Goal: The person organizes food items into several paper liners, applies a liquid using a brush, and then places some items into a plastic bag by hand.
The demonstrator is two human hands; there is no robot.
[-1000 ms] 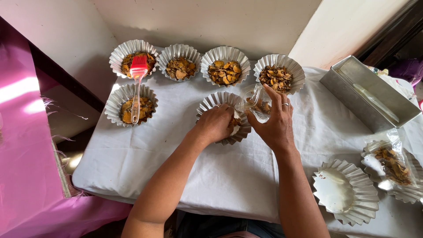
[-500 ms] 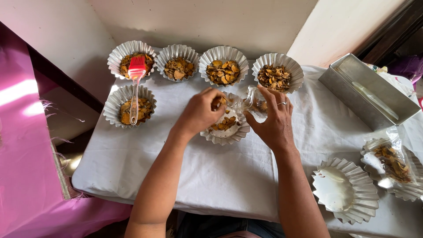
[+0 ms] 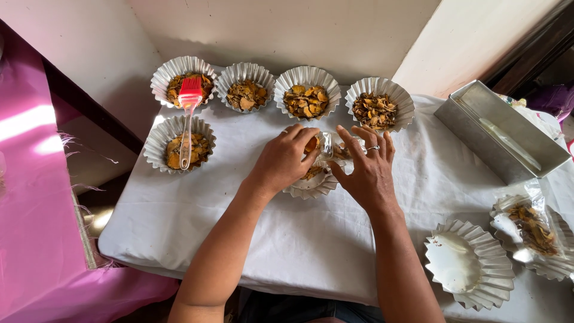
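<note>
Now, scene: a worktop (image 3: 197,233) under a white cloth, seen from above.
Left hand (image 3: 286,160): curled over a fluted foil cup (image 3: 311,185) at mid-worktop, fingers pinching a yellow chip-like piece inside it.
Right hand (image 3: 369,167): fingers spread and loose, a ring on one, resting at the cup's right edge against a bit of clear wrapping; grasping nothing that I can see.
Back row: four filled foil cups (image 3: 307,93) side by side near the wall.
Left side: a fifth filled cup (image 3: 161,139), with a red-headed pastry brush (image 3: 189,113) lying across it and the back-left cup.
Right side: a metal loaf tin (image 3: 499,133), an empty foil cup (image 3: 469,263), and a clear bag of chips (image 3: 529,227) at the edge.
</note>
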